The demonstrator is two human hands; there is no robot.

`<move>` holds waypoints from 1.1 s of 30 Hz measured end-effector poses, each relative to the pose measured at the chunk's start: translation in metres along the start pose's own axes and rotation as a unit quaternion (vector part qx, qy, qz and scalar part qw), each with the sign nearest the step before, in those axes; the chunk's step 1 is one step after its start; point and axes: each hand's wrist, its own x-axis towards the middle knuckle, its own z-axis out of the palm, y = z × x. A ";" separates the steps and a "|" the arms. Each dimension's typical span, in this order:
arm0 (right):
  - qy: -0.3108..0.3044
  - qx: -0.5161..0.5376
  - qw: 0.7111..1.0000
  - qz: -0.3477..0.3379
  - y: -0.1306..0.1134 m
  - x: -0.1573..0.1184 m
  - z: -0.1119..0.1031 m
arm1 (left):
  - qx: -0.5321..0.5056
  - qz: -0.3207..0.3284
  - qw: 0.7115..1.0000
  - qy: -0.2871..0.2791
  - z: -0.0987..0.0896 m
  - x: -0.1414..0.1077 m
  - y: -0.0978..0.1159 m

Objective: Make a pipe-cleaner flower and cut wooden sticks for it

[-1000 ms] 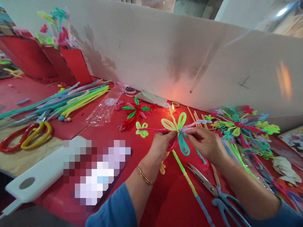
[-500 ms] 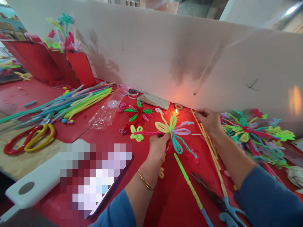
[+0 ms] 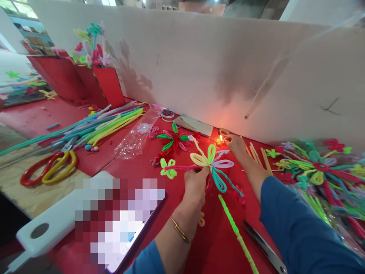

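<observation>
My left hand [image 3: 196, 183] pinches the centre of a pipe-cleaner flower [image 3: 212, 164] with yellow, green, lilac and teal petals and a pink stem, held just above the red table [image 3: 128, 167]. My right hand [image 3: 238, 147] reaches past the flower to a small lit candle [image 3: 221, 140] by the wall. Its fingertips are drawn together next to the flame, and what they hold, if anything, is hidden. Several thin wooden sticks [image 3: 265, 159] lie just right of that hand.
Long pipe cleaners [image 3: 99, 123] and red and yellow scissors [image 3: 48, 169] lie at the left. Also here are a plastic bag [image 3: 137, 137], a red-green flower [image 3: 173, 139], finished flowers [image 3: 319, 167] at the right, a green stem [image 3: 236, 232], scissor blades [image 3: 265, 247], a white board [image 3: 54, 219] and a phone [image 3: 122, 224].
My right hand let go of the flower, went to the wooden sticks, then moved left to the candle flame. The left hand kept hold of the flower. The view shifted a little.
</observation>
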 end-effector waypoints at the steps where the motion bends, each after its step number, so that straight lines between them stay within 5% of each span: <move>1: 0.004 -0.002 1.000 0.013 -0.001 -0.002 0.000 | -0.003 0.000 1.000 -0.002 0.000 0.000 0.000; 12: 0.023 -0.016 0.988 0.149 0.013 0.034 0.024 | -0.044 -0.010 0.999 -0.018 0.001 -0.002 0.003; 19: 0.030 -0.003 0.984 0.178 0.010 0.022 -0.001 | -0.038 -0.015 0.999 -0.008 0.000 0.002 0.001; 26: -0.016 0.095 0.990 0.106 -0.062 -0.032 -0.054 | -0.093 -0.008 0.994 -0.055 0.003 -0.004 0.008; 29: -0.061 0.094 0.993 0.037 -0.092 -0.052 -0.055 | -0.091 -0.006 0.993 -0.078 0.005 -0.008 0.008; 33: -0.068 0.057 0.996 -0.001 -0.102 -0.058 -0.047 | -0.070 0.003 0.992 -0.105 0.004 -0.011 0.006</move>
